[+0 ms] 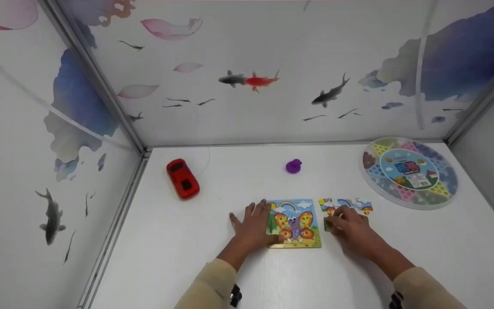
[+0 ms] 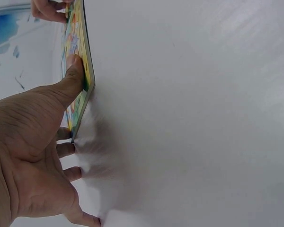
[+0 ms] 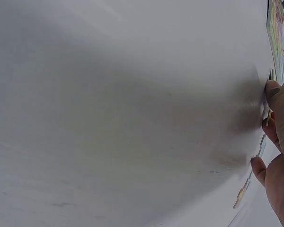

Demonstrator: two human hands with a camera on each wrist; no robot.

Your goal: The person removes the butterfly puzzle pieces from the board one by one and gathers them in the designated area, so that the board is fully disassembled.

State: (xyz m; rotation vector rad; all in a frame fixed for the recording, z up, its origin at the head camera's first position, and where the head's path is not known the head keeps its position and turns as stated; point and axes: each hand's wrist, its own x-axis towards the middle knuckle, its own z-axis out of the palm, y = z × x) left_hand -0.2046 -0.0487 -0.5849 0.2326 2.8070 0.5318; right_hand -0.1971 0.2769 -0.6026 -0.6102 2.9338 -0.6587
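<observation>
A square butterfly puzzle board [image 1: 300,210] lies flat on the white table. My left hand [image 1: 251,227] rests at its left side with spread fingers, the thumb [image 2: 75,73] lying on the board's face and the fingertips along its edge. To the right of the board, my right hand [image 1: 352,229] pinches a small puzzle piece [image 1: 327,225] between thumb and fingers, and the fingers hide most of it. Just beyond that hand lie several loose puzzle pieces [image 1: 344,202] in a row, showing part of a rainbow and butterfly wings. In the right wrist view the held piece [image 3: 268,118] appears edge-on.
At the back left stands a red toy car [image 1: 182,179]. A purple toy duck [image 1: 293,166] sits behind the board. The round Chinese checkers box [image 1: 444,171] is at the back right. Printed panels [image 1: 247,120] wall in the table's back and sides.
</observation>
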